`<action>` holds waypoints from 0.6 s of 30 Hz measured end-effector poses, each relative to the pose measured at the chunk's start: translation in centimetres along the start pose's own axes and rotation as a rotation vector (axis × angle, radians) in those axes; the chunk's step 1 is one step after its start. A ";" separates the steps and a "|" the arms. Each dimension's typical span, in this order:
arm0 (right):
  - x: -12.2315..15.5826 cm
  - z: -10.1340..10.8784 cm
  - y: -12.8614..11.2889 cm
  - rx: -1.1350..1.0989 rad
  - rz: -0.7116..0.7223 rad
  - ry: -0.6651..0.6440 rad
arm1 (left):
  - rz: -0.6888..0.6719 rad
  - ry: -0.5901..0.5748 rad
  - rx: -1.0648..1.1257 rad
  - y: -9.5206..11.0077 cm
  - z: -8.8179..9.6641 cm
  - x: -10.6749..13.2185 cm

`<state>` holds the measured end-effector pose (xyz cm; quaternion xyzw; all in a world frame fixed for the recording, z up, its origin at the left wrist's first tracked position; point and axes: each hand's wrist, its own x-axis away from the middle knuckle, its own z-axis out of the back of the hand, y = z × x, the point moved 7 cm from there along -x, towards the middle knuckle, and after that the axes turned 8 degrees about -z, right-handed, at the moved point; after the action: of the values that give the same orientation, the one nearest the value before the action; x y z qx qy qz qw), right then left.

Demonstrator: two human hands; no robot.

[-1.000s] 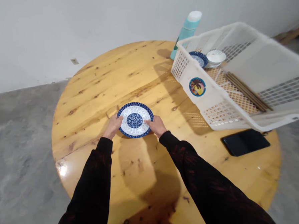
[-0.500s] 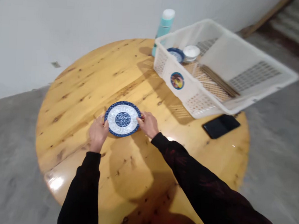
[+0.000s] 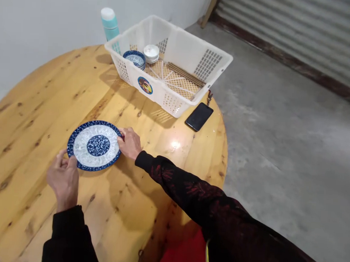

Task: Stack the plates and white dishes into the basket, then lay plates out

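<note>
A round plate (image 3: 98,145) with a blue patterned rim and blue centre is in front of me, over the wooden table. My right hand (image 3: 129,143) pinches its right edge, thumb on top of the rim and fingers partly hidden beneath. At the lower left edge, my left hand (image 3: 63,176) has its thumb and curled fingers closed at the rim. I cannot tell whether the plate rests fully on the wood or is slightly raised.
A white plastic basket (image 3: 162,95) stands at the back, holding stacked blue-rimmed dishes (image 3: 134,58), white bowls (image 3: 151,52) and chopsticks (image 3: 186,74). Behind it is a turquoise bottle (image 3: 109,24). A black phone (image 3: 199,116) lies near the right edge of the round table (image 3: 32,111).
My view has swung to the right, so the table and basket appear farther left. Both hands remain at the plate, which looks larger now.
</note>
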<state>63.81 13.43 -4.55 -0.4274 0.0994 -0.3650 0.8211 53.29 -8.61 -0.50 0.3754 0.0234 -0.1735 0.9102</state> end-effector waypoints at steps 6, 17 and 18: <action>5.3 4.4 2.8 -0.490 -0.031 0.049 | -0.080 -0.009 0.281 6.7 2.2 4.6; 22.4 10.0 16.9 -0.580 -0.297 0.130 | 0.076 -0.588 0.593 5.4 -7.9 20.4; 23.3 10.4 18.0 -0.571 -0.326 0.153 | 0.092 -0.616 0.621 5.5 -8.7 21.4</action>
<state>94.62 10.61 -8.63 -0.6217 0.1891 -0.4801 0.5893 76.02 -5.36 -6.70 0.5626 -0.3191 -0.2352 0.7255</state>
